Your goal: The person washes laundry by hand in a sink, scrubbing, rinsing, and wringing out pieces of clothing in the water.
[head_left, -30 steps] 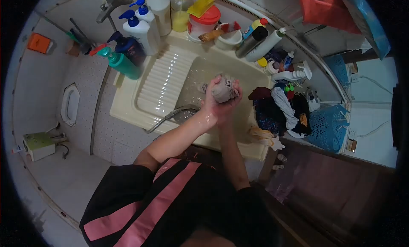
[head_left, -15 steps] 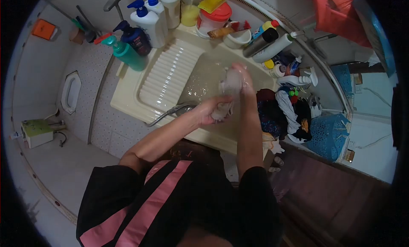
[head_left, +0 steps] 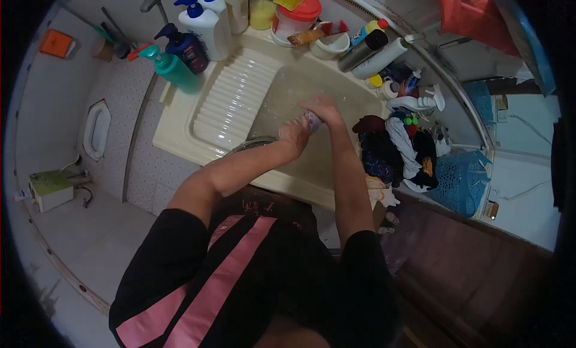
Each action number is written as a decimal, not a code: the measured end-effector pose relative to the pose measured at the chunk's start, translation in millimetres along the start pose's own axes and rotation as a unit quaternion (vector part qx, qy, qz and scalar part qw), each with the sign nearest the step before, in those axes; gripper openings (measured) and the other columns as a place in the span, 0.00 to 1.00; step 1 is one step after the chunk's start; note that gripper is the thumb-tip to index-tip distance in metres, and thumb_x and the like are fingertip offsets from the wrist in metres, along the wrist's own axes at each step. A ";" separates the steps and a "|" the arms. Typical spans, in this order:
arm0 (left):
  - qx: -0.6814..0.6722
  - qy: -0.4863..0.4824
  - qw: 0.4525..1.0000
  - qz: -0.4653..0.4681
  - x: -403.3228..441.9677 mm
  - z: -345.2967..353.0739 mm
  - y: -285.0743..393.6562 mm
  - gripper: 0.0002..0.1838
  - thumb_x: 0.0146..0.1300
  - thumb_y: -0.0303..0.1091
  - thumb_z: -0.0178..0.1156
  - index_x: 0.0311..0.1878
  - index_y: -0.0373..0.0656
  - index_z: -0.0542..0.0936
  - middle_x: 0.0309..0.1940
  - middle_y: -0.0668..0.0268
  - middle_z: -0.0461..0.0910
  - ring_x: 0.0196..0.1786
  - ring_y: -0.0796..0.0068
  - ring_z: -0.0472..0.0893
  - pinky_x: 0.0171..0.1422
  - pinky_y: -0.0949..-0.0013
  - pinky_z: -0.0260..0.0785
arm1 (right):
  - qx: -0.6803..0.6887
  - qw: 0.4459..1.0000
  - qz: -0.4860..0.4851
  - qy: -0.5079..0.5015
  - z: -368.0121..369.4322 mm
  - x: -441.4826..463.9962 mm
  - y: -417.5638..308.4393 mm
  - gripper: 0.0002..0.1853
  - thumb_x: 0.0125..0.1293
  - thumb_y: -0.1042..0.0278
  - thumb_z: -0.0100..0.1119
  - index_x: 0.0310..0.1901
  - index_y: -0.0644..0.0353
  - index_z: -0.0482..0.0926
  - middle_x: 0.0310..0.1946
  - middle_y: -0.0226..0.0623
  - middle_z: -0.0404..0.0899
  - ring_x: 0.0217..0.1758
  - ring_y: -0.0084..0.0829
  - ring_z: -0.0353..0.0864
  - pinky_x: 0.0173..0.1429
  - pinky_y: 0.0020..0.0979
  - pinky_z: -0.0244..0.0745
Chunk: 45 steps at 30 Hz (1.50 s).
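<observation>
Fingers curled tight, a person's left hand (head_left: 294,133) and right hand (head_left: 324,110) clutch a bunched cloth (head_left: 313,122) over the sink (head_left: 294,184), beyond its front edge; the cloth lies between them, neither nearer, its long axis hidden.

Laundry sink (head_left: 171,130), cream, ctr. of frame: ribbed washboard (head_left: 234,99) moulded in L of ctr., basin w/ water (head_left: 279,105) to its R. Back ledge, upper L to upper R: green pump bottle (head_left: 177,75), dk. blue pump bottle (head_left: 188,52), white pump bottle (head_left: 206,34), clear bottle (head_left: 262,14) w/ yellow liquid, red-lidded tub (head_left: 282,33), white bowl (head_left: 330,45), black-capped aerosol can (head_left: 364,51), white spray bottle (head_left: 414,103). Front rim, L of ctr.: metallic hose (head_left: 255,142), lying across. R end: clothes pile (head_left: 384,153), mostly dk.; surface beneath hidden.
</observation>
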<state>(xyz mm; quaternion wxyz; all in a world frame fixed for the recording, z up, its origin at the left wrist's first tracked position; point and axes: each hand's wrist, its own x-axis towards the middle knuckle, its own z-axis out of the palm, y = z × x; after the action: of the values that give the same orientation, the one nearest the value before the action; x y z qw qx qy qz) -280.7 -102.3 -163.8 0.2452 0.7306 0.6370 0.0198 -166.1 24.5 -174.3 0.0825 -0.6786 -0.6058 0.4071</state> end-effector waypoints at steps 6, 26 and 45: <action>-0.451 -0.095 0.887 0.020 18.1 8.3 -2.9 0.36 0.60 0.53 0.55 0.62 0.35 0.61 0.46 0.56 0.76 0.49 0.54 0.77 0.51 0.55 0.72 | 0.064 0.969 -0.151 0.186 -27.1 -68.6 -60.0 0.15 0.41 0.65 0.68 0.29 0.63 0.75 0.32 0.43 0.78 0.37 0.43 0.79 0.41 0.36 0.74; -0.770 0.215 0.600 0.034 15.6 -141.1 31.3 0.12 0.51 0.21 0.55 0.41 0.30 0.74 0.33 0.58 0.78 0.39 0.69 0.78 0.47 0.69 0.71 | 0.803 0.574 0.007 0.160 3.1 -96.5 -12.7 0.02 0.58 0.71 0.56 0.30 0.55 0.73 0.28 0.31 0.75 0.32 0.26 0.76 0.38 0.32 0.74; -0.156 0.113 0.786 0.588 -42.1 -122.3 42.7 0.09 0.36 0.24 0.62 0.25 0.43 0.77 0.27 0.66 0.75 0.28 0.67 0.77 0.33 0.67 0.72 | 0.377 0.905 -0.081 -0.182 -31.9 -95.3 -31.8 0.07 0.57 0.67 0.56 0.30 0.61 0.75 0.23 0.32 0.76 0.28 0.25 0.77 0.31 0.28 0.72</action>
<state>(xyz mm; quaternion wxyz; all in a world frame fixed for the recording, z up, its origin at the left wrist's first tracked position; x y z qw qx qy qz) -291.0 -104.1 -28.0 0.2229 0.9080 0.0957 0.3416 -163.0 -40.1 -91.1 0.2535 -0.4599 -0.4642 0.7133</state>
